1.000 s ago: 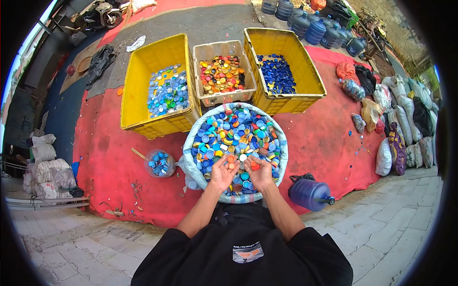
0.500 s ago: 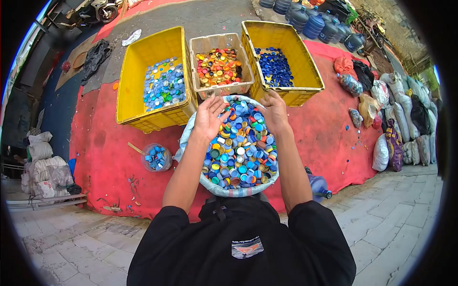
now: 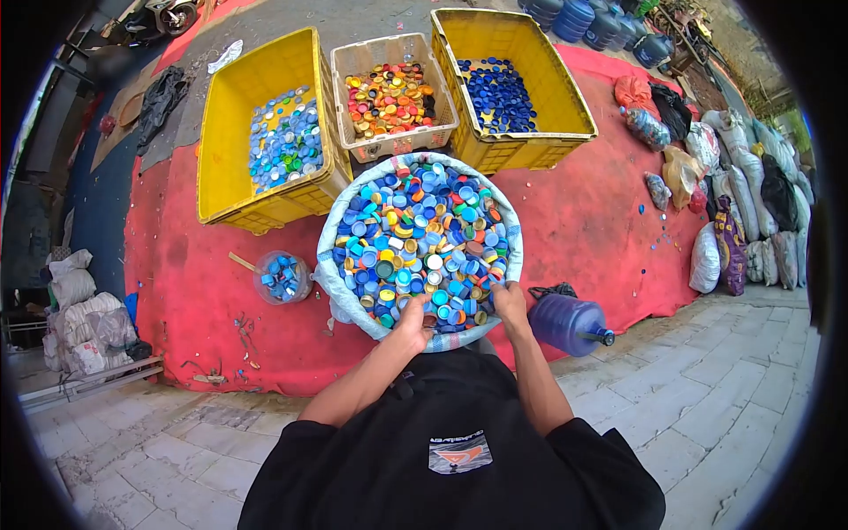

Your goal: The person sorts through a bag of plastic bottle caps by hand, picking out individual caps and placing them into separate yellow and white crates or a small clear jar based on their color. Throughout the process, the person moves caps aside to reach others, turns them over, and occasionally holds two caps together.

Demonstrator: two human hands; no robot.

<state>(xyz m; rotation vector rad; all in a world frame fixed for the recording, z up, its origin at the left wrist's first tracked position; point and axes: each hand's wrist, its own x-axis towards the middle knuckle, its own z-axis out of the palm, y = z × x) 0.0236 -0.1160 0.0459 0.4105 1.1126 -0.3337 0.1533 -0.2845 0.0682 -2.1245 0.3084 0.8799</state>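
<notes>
A round sack with a pale blue rim stands in front of me, heaped with mixed-colour bottle caps. My left hand lies at its near edge, thumb and fingers apart over the caps. At the near right rim is my right hand, its fingers curled together beside the caps. Whatever they may pinch is hidden. Beyond the sack, a yellow crate on the left holds light blue, white and green caps. The pale middle crate has red, orange and yellow caps. Dark blue caps lie in the right yellow crate.
A clear tub of blue pieces with a stick sits left of the sack. To the right lies a large blue water jug. Filled sacks line the far right. Red matting covers the ground, with grey paving nearer me.
Both hands have come back from the sack's far edge near the crates to its near edge. The view has shifted, showing the sack more fully and the whole water jug.
</notes>
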